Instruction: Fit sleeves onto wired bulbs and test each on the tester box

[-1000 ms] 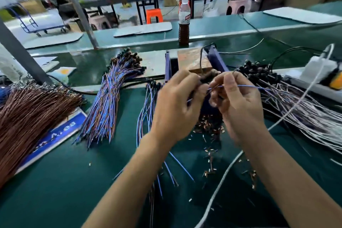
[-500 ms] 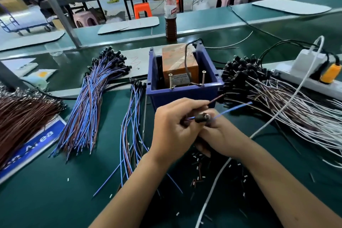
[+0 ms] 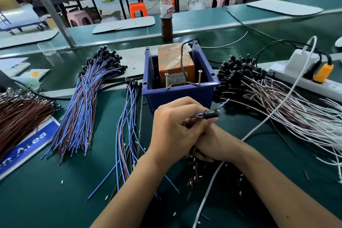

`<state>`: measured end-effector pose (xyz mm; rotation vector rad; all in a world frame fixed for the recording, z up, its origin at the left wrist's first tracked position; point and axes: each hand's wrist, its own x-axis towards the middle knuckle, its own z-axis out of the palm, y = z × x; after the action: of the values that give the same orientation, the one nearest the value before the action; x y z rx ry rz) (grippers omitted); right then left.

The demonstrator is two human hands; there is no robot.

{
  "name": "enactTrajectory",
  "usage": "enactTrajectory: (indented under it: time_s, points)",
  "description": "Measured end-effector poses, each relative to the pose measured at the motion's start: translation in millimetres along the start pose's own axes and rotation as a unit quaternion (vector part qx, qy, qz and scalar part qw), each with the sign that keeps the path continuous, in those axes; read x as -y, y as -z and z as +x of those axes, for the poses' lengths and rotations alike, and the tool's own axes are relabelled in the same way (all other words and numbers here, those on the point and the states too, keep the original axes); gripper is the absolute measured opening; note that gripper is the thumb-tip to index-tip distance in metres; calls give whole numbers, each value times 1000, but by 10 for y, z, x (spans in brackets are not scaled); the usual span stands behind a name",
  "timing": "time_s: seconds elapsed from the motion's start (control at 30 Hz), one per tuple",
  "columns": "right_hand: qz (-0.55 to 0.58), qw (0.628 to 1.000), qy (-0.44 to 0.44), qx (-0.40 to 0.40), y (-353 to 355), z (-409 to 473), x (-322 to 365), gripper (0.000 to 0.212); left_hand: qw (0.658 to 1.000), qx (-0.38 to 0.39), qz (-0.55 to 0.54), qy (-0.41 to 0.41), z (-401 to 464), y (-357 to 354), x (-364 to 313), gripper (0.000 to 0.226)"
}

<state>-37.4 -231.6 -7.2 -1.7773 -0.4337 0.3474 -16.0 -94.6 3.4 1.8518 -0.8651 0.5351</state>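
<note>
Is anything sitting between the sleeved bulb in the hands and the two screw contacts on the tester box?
Nothing visible blocks it. The sleeved bulb, held by the left hand over the right hand, sits just in front of the blue bin's front wall. The two screws stand exposed above that rim.

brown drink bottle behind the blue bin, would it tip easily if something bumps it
Probably fairly tippy: the brown drink bottle stands tall and narrow on the green bench. It looks about two-thirds full of dark liquid, so likely heavy enough to resist a light nudge. Being round, it would probably roll if knocked over.
</note>
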Motion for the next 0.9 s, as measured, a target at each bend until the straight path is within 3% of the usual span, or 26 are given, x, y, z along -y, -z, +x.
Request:
enactTrajectory:
  time_s: [0.1, 0.23, 0.3, 0.37, 0.43, 0.53, 0.63, 0.9]
  points:
    - [15, 1000, 27, 3, 13, 7, 10, 43, 998, -20, -39, 46, -7, -31, 16, 23]
    - [84, 994, 65, 10, 183, -49, -8, 24, 985, -57, -126, 107, 15, 65, 70, 27]
    - [130, 988, 78, -41, 307, -81, -35, 22, 979, -35, -158, 120, 22, 130, 92, 26]
    - [183, 971, 97, -116, 394, -95, -56, 34, 975, -24, -165, 147, 22, 146, 96, 17]
    - [197, 954, 128, -185, 422, -94, -68, 41, 970, -22, -167, 175, 6, 124, 102, 23]
    - [169, 939, 161, -251, 393, -82, -87, 24, 965, -8, -184, 185, -9, 97, 102, 27]
    - [154, 933, 159, -285, 374, -85, -62, 16, 962, 0, -189, 198, -5, 113, 113, 19]
    - [202, 914, 166, -311, 341, -94, -21, 18, 957, -8, -216, 194, -11, 111, 86, 14]
